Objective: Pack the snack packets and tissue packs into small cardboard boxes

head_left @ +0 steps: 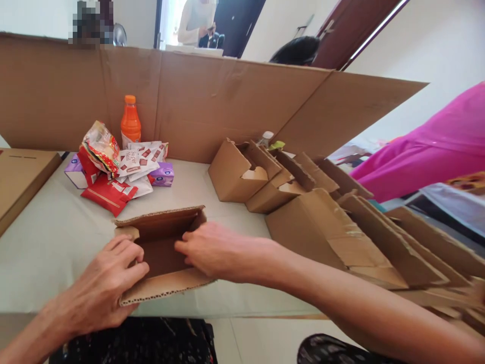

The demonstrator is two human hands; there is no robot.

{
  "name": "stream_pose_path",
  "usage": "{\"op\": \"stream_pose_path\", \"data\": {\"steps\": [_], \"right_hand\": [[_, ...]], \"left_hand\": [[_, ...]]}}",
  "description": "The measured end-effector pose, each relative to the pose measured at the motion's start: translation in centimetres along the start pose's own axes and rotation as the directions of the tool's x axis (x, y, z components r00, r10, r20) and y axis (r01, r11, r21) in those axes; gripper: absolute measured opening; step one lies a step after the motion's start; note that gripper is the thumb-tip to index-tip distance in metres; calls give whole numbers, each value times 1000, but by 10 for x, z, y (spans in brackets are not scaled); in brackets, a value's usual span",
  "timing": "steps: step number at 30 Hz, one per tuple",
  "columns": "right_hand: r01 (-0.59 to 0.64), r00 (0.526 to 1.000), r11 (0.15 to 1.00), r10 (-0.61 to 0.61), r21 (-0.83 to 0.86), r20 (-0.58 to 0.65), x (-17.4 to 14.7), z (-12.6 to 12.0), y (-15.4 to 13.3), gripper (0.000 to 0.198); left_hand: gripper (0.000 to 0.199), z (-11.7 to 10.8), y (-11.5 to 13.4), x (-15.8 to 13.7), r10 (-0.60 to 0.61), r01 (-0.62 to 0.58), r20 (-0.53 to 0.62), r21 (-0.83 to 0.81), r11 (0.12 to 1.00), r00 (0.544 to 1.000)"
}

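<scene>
Nearest the camera, the left hand (102,288) grips the near-left corner of a small open cardboard box (162,253), its fingers (131,263) curled over the flap edge and grasping it. The right hand (212,250) reaches across from the right, its fingers dipping into the box's mouth and pressing on the inner wall or floor; whether they pinch anything there is hard to tell, as the hand hides it.

The box sits on the bench (49,237) near its front edge, just in front of the person. Its opening faces up and slightly toward the camera, and its long axis runs left to right, with the far flap standing and the near flap folded down flat toward the person.

To shape it well, the left hand should brace the corner firmly while the right presses the inner panels square, keeping the creases straight so the walls stand upright.

Farther left lie snack packets (109,172) and an orange bottle (130,121); to the right, a row of folded boxes (303,202).
</scene>
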State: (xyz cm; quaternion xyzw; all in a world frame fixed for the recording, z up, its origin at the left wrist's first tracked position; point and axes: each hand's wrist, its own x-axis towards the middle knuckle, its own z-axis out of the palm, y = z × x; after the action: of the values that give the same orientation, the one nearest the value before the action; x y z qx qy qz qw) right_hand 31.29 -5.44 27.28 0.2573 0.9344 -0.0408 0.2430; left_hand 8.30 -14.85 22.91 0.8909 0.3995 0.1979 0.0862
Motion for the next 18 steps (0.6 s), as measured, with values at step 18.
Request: {"op": "stream_pose_path", "data": {"steps": [18], "right_hand": [[-305, 829, 853, 457, 424, -323, -40, 86, 33, 40]], "left_hand": [[33, 28, -16, -48, -91, 157, -398, 138, 978, 913]]}}
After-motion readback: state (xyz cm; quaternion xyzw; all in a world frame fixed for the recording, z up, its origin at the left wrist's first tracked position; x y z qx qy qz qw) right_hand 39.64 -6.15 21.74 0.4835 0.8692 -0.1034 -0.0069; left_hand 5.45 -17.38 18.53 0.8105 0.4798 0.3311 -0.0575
